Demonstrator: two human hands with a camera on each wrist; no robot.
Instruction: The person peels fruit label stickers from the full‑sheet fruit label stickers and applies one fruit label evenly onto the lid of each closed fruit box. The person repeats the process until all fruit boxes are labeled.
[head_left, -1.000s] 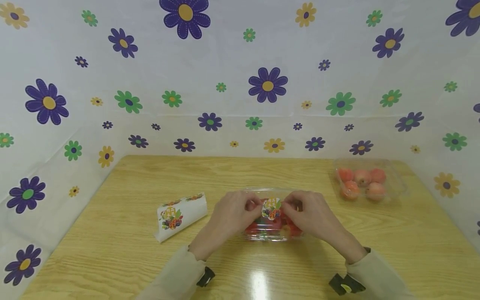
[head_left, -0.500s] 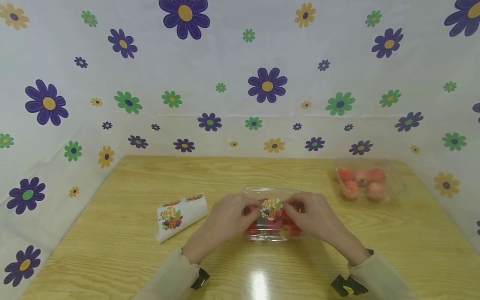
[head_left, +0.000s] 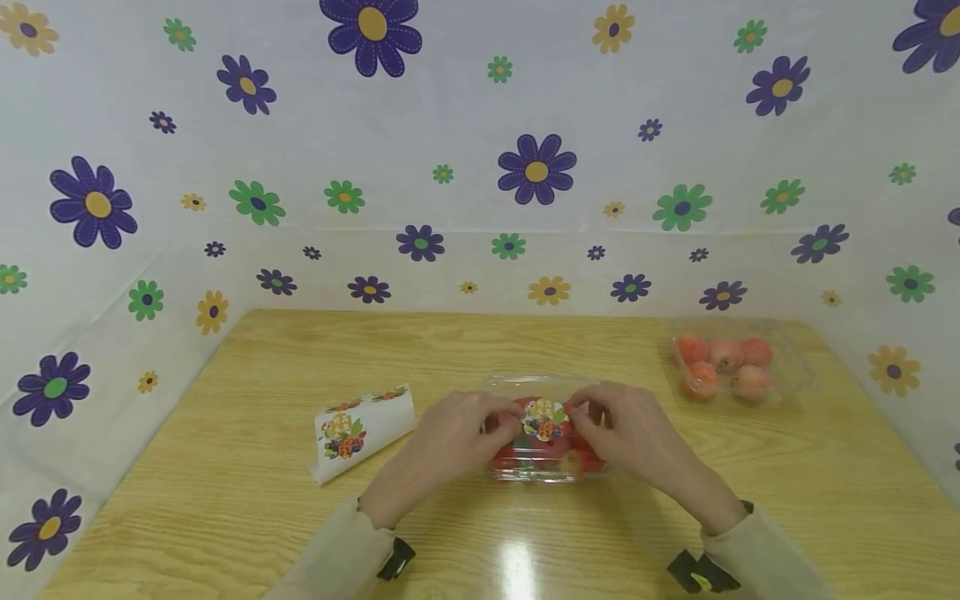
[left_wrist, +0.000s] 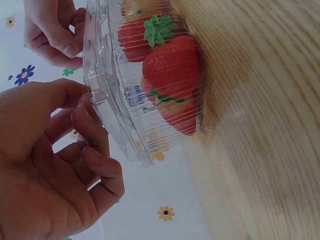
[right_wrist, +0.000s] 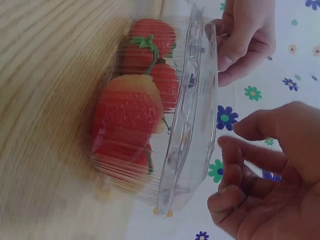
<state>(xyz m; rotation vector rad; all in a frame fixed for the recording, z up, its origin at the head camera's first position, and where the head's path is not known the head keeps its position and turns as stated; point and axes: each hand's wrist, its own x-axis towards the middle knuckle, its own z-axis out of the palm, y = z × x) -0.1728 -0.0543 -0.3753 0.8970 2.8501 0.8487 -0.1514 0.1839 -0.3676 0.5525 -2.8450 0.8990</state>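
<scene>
A clear plastic clamshell box holding several strawberries stands on the table. On its lid a round fruit-print sticker faces up. My left hand is at the sticker's left edge, thumb and index tips close together against the lid; whether they pinch the sticker is hidden. From the other side, my right hand has its thumb and index tips at the sticker's right edge. In the right wrist view a small gap shows between the right hand's thumb and index tips, and its other fingers curl loosely.
A curled sheet of fruit-print stickers lies left of the hands. Toward the back right stands another clear box with several apple-like fruits in it. Flower-patterned cloth hangs behind the wooden table.
The sticker now lies flatter and shows wider than a second ago. My left hand has shifted slightly left and down; my right hand has barely moved. The box stays put.
</scene>
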